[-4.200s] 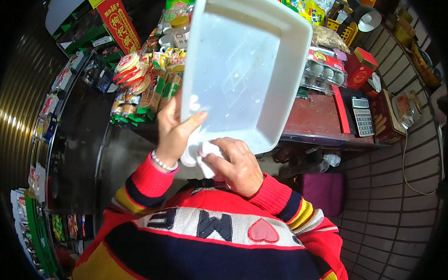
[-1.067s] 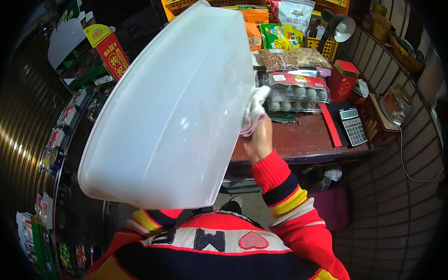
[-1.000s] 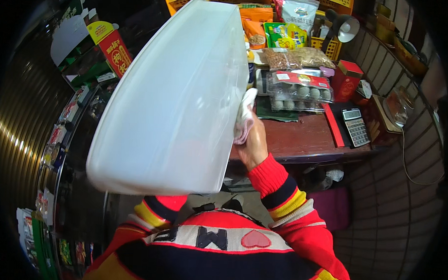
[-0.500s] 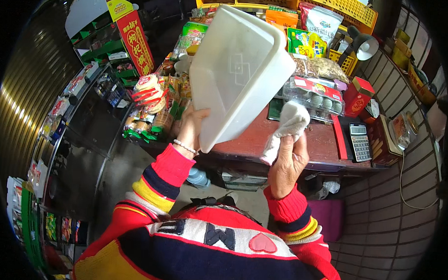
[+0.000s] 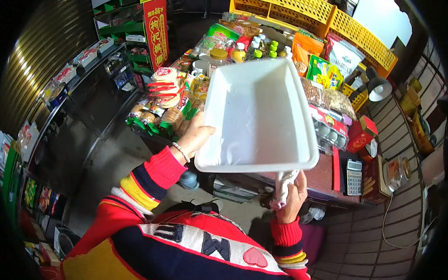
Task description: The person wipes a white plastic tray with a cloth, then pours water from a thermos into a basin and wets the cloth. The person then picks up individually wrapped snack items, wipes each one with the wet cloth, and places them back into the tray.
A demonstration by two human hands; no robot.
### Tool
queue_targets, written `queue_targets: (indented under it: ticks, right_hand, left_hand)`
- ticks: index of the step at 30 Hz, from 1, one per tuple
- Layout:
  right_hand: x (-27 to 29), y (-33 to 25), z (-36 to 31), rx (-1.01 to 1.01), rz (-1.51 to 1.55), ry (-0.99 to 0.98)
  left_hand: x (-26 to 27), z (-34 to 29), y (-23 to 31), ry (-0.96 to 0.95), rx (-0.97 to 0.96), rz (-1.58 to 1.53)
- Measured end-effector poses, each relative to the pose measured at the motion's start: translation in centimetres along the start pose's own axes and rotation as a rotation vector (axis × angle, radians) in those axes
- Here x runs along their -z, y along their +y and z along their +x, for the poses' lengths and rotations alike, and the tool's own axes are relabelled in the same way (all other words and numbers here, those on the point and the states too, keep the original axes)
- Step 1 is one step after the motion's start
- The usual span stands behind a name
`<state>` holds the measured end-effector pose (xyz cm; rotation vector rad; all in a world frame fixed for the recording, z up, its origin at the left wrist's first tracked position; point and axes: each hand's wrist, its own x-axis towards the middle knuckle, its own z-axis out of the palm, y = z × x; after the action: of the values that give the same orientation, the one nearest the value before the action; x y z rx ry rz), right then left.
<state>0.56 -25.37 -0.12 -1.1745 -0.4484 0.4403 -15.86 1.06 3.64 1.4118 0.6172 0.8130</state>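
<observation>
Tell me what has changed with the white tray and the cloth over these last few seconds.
The white tray has been turned over: a second ago its underside faced the camera, now its hollow inside faces up. The right hand has dropped with the white cloth from the tray's side to just under its near rim. The left hand keeps its grip on the tray's left edge. The cluttered counter is unchanged.

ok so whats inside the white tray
Nothing shows inside the white tray: its bottom and walls look bare. The left hand grips its left rim; the right hand holds a cloth under its near edge. The underside is hidden.
</observation>
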Motion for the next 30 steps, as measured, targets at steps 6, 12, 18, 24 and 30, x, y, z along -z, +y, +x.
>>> queue_targets:
  ticks: [6,12,18,24,30]
  right_hand:
    - [1.8,1.3,-0.9,-0.192,-0.106,-0.076]
    - [2.7,1.8,-1.5,-0.322,-0.125,-0.041]
    - [2.6,2.8,-0.8,-0.337,-0.107,-0.086]
    - [3.1,2.8,-0.7,-0.326,-0.094,-0.073]
    - [3.7,3.1,-0.3,-0.351,-0.129,-0.083]
  left_hand:
    - [3.3,2.4,-5.5,0.018,0.079,0.174]
    - [2.9,3.3,-4.8,0.014,0.109,0.54]
    - [3.4,7.3,-9.1,0.024,0.093,0.537]
    - [2.4,8.8,-9.9,0.036,0.031,0.796]
    - [3.1,7.5,-9.5,0.084,0.093,0.812]
